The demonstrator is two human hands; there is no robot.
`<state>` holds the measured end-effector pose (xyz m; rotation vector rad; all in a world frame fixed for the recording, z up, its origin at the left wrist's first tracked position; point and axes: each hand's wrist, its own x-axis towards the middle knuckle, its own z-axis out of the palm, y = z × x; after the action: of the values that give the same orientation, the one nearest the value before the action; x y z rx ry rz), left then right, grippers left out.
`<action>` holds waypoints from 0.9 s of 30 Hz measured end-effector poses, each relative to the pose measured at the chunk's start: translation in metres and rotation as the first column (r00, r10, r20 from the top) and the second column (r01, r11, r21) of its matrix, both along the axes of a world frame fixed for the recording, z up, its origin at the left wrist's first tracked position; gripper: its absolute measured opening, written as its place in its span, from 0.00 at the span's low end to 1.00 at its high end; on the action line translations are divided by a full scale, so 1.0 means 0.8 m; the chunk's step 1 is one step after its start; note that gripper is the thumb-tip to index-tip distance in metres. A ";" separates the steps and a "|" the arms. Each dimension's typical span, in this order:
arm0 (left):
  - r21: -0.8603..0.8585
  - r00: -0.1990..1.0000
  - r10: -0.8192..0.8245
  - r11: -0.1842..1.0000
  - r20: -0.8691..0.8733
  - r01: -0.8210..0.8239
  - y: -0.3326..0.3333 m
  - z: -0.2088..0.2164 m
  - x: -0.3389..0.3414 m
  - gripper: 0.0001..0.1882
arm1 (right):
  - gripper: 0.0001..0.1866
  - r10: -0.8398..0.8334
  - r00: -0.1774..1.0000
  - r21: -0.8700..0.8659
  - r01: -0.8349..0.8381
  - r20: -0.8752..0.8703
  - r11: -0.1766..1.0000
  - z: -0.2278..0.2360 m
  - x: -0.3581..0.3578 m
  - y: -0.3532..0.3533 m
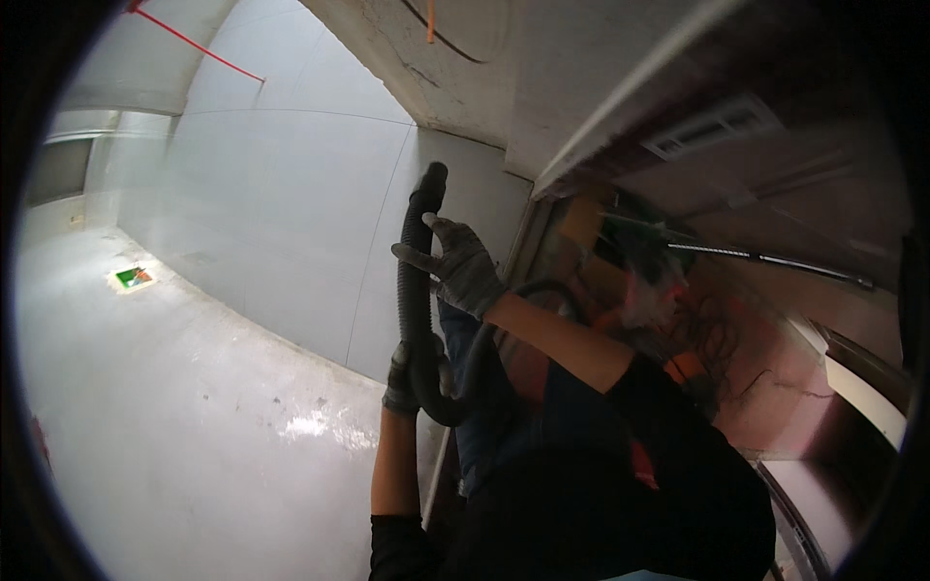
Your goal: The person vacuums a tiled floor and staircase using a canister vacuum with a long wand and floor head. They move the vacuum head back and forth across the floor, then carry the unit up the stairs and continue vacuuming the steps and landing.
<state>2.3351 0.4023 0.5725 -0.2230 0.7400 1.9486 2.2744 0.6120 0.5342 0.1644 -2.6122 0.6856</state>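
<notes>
A black corrugated hose [415, 290] stands nearly upright in front of me, its smooth cuff end [432, 179] pointing up toward the pale wall panel. Lower down, the hose bends in a loop and runs back to the right behind my right forearm. My left hand [400, 380], in a grey glove, is wrapped round the hose just above this bend. Higher up, my gloved right hand [463, 266] reaches in from the right. Its fingers are spread, and one lies across the front of the hose below the cuff.
A smooth pale wall panel [281, 194] rises ahead, meeting a grey floor [223, 416] on the left. A small green-edged opening or patch [133, 280] shows by the wall. At right are a metal rod [775, 259], tangled cables [712, 334] and blurred clutter.
</notes>
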 end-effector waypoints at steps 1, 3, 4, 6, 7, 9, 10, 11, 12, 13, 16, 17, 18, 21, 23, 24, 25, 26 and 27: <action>0.125 0.998 -0.054 0.991 0.031 0.049 0.000 -0.025 -0.039 0.39 | 0.35 0.063 0.997 -0.114 -0.057 0.052 0.992 -0.032 -0.033 -0.009; 0.004 0.992 0.055 0.998 0.112 -0.056 0.002 -0.084 -0.104 0.37 | 0.32 0.047 0.938 -0.100 -0.014 0.342 0.995 -0.109 -0.107 -0.032; -0.051 0.983 0.083 0.996 0.162 -0.076 -0.004 -0.117 -0.128 0.37 | 0.30 0.046 0.914 -0.098 -0.006 0.404 0.995 -0.153 -0.135 -0.043; -0.131 0.951 0.109 0.989 0.291 -0.073 -0.025 -0.189 -0.168 0.35 | 0.28 0.001 0.881 -0.099 0.052 0.473 0.994 -0.250 -0.202 -0.055; -0.191 0.988 0.010 0.981 0.152 0.019 -0.037 -0.228 -0.181 0.34 | 0.26 -0.033 0.843 -0.093 0.098 0.536 0.991 -0.301 -0.239 -0.055; -0.356 0.971 -0.237 0.910 -0.035 0.210 -0.066 -0.303 -0.192 0.31 | 0.26 -0.079 0.830 -0.241 0.250 0.552 0.938 -0.397 -0.292 -0.042; -0.401 0.934 -0.347 0.869 -0.080 0.288 -0.080 -0.343 -0.201 0.38 | 0.26 -0.108 0.769 -0.283 0.357 0.630 0.890 -0.441 -0.313 -0.033; -0.416 0.948 -0.305 0.876 -0.092 0.242 -0.087 -0.376 -0.192 0.37 | 0.26 -0.107 0.772 -0.297 0.363 0.626 0.883 -0.477 -0.325 -0.029; -0.466 0.954 -0.288 0.858 -0.086 0.217 -0.086 -0.409 -0.182 0.36 | 0.26 -0.114 0.746 -0.299 0.395 0.656 0.869 -0.512 -0.342 -0.028; -0.513 0.965 -0.243 0.844 -0.101 0.158 -0.078 -0.446 -0.176 0.36 | 0.26 -0.117 0.690 -0.278 0.433 0.714 0.857 -0.545 -0.367 -0.025; -0.832 0.932 -0.199 0.532 -0.303 -0.158 -0.030 -0.547 -0.157 0.26 | 0.26 0.042 0.686 -0.592 0.594 0.726 0.544 -0.619 -0.421 -0.024; -0.917 0.928 -0.247 0.355 -0.280 -0.182 -0.016 -0.576 -0.160 0.24 | 0.26 -0.013 0.681 -0.499 0.549 0.732 0.671 -0.643 -0.437 -0.024; -0.879 0.823 -0.329 0.291 -0.463 -0.379 -0.012 -0.592 -0.162 0.21 | 0.24 0.009 0.697 -0.584 0.593 0.717 0.555 -0.665 -0.460 -0.029; -0.907 0.913 -0.190 0.300 -0.360 -0.295 -0.004 -0.639 -0.198 0.23 | 0.22 -0.150 0.725 -0.352 0.492 0.673 0.796 -0.734 -0.507 -0.023; -0.869 0.926 0.154 0.320 -0.345 -0.377 0.004 -0.651 -0.219 0.25 | 0.19 -0.220 0.681 -0.263 0.530 0.698 0.806 -0.771 -0.540 -0.017; -0.897 0.939 0.095 0.277 -0.331 -0.345 0.009 -0.654 -0.229 0.25 | 0.18 -0.203 0.799 -0.473 0.517 0.566 0.713 -0.787 -0.554 -0.016; -0.900 0.933 0.026 0.254 -0.359 -0.354 0.013 -0.656 -0.236 0.26 | 0.17 -0.213 0.850 -0.619 0.503 0.482 0.603 -0.798 -0.562 -0.015; -0.889 0.939 0.039 0.311 -0.341 -0.335 0.017 -0.657 -0.242 0.26 | 0.17 -0.257 0.868 -0.515 0.465 0.424 0.721 -0.809 -0.571 -0.017; -0.890 0.935 0.045 0.296 -0.351 -0.348 0.021 -0.659 -0.245 0.26 | 0.16 -0.313 0.817 -0.314 0.496 0.484 0.809 -0.817 -0.576 -0.018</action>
<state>2.1391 0.4190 0.0455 -0.8249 2.1320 1.4957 1.8135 0.5976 -0.1191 -0.7512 -2.6439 1.2064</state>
